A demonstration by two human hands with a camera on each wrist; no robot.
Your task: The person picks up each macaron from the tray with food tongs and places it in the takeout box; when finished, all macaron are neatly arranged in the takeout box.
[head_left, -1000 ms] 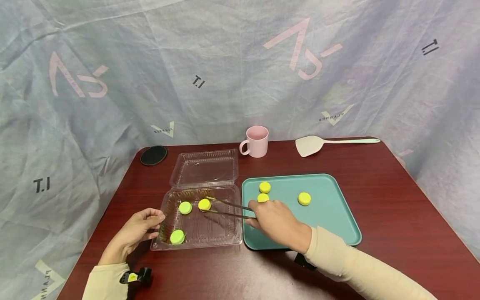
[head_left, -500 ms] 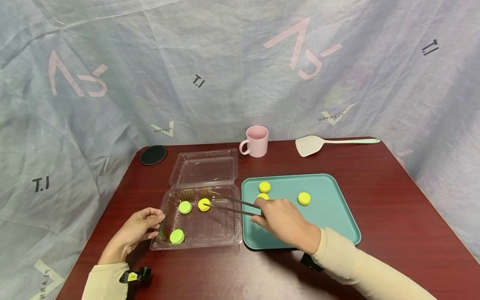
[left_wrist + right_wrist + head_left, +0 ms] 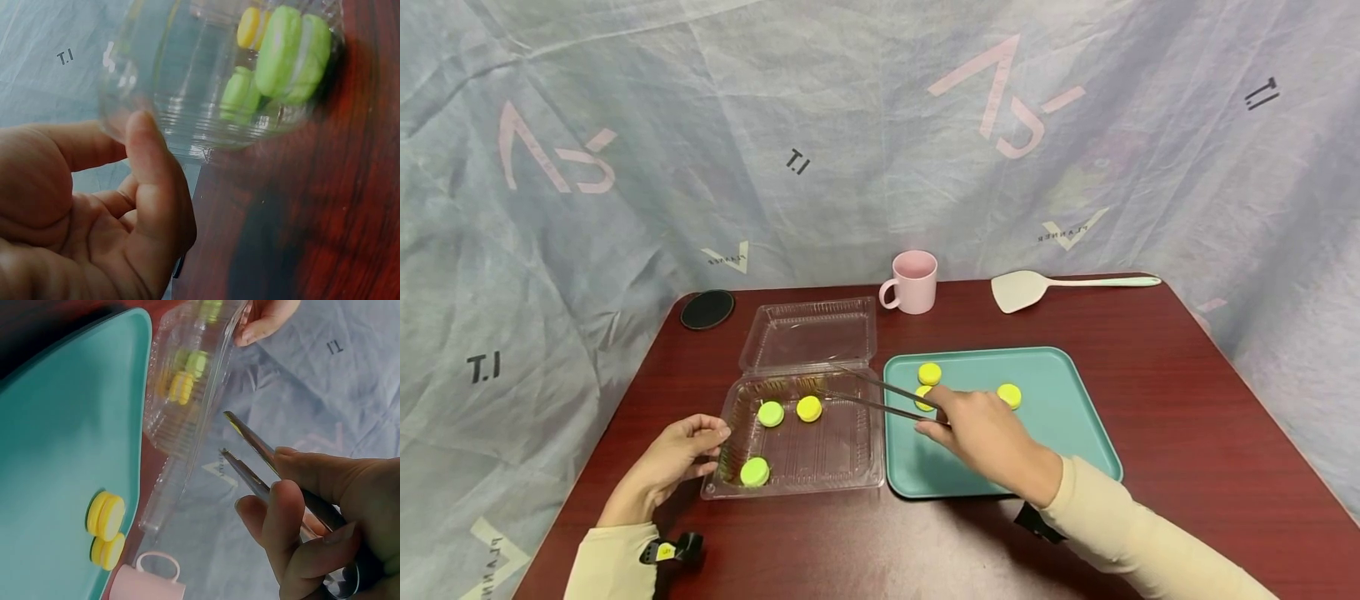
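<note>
My left hand point(image 3: 673, 458) pinches the left rim of an open clear plastic container point(image 3: 820, 462); in the left wrist view, thumb and forefinger meet at its edge. Two green macarons point(image 3: 755, 472) and one yellow macaron point(image 3: 808, 408) lie in the container. My right hand point(image 3: 988, 442) grips metal tongs point(image 3: 253, 439), whose serrated tips are spread with nothing between them. In the head view the tips overlap the container's back right part, and the tongs cross over the tray's left edge. Three yellow macarons point(image 3: 929, 374) sit on the teal tray point(image 3: 1060, 442), one partly hidden by the tongs.
The container's hinged lid point(image 3: 812, 333) lies back behind it. A pink mug point(image 3: 916, 283) stands at the table's rear, a white spatula point(image 3: 1018, 292) to its right and a black round coaster point(image 3: 707, 309) at the far left. A grey printed cloth point(image 3: 880, 125) hangs behind.
The tongs have opened off the yellow macaron in the container and moved up and right with my right hand. That macaron stays put. The left hand has not moved.
</note>
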